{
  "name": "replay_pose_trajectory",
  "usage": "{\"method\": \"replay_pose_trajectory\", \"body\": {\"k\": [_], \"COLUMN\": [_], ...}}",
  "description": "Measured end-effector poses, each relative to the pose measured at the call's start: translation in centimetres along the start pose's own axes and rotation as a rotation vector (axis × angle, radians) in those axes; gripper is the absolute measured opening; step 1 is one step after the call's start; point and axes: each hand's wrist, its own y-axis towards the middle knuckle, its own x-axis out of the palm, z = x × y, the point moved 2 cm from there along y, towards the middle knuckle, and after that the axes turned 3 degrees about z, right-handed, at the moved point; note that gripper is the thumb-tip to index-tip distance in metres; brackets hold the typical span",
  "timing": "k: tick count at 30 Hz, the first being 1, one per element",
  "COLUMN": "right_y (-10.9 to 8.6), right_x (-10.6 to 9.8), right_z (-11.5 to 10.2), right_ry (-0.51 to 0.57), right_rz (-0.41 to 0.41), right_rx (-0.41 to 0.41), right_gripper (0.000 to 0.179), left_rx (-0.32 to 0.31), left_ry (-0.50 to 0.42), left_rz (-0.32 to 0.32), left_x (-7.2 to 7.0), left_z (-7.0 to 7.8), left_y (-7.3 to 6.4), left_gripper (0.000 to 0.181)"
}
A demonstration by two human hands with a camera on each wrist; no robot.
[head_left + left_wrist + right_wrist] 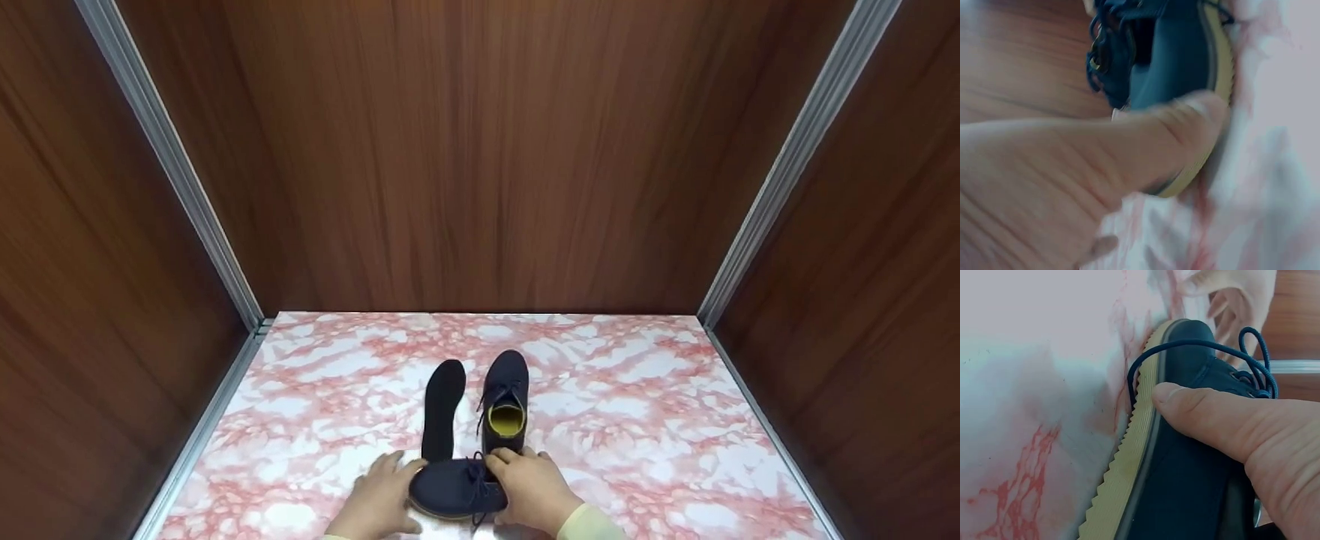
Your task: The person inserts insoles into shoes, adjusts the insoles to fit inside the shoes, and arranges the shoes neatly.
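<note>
A dark navy lace-up shoe lies crosswise close to the person, its toe toward the left. At its heel end the right hand grips it, with the thumb pressed along the side above the ridged tan sole. Around the toe end, the left hand has its fingers spread, and its thumb overlaps the toe in the left wrist view. Just beyond stands the matching shoe, toe pointing away, with a yellow lining. To its left lies a black insole, its near end hidden behind the held shoe.
The tabletop has a red and white marbled pattern. Brown wood-grain panels rise at the back and both sides, with metal corner strips between them. A loose lace loops over the held shoe.
</note>
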Motion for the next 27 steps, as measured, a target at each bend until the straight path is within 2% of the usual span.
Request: {"method": "replay_pose_trajectory", "body": {"k": [4, 6, 9, 17, 27], "right_y": [0.4, 0.5, 0.4, 0.1, -0.2], "right_x": [-0.1, -0.1, -0.1, 0.3, 0.4], "right_z": [-0.1, -0.1, -0.1, -0.2, -0.1], "right_ry": [-0.009, -0.017, -0.032, -0.029, 0.004], "right_rz": [0.002, 0.017, 0.042, 0.057, 0.075], "right_rx": [-0.024, -0.032, -0.041, -0.048, -0.041], "right_gripper": [0.093, 0.091, 0.087, 0.085, 0.083], "left_rx": [-0.140, -0.158, -0.163, -0.150, -0.138], "left_ry": [0.024, 0.019, 0.012, 0.025, 0.039], "left_rz": [-0.113, -0.160, -0.191, -0.163, -0.138], "left_x": [-0.9, -1.0, -0.9, -0.1, 0.0], "left_z": [-0.9, -1.1, -1.1, -1.2, -1.1], "left_y": [-0.6, -0.7, -0.8, -1.0, -1.1], "left_gripper": [0.081, 0.069, 0.060, 0.062, 0.061]}}
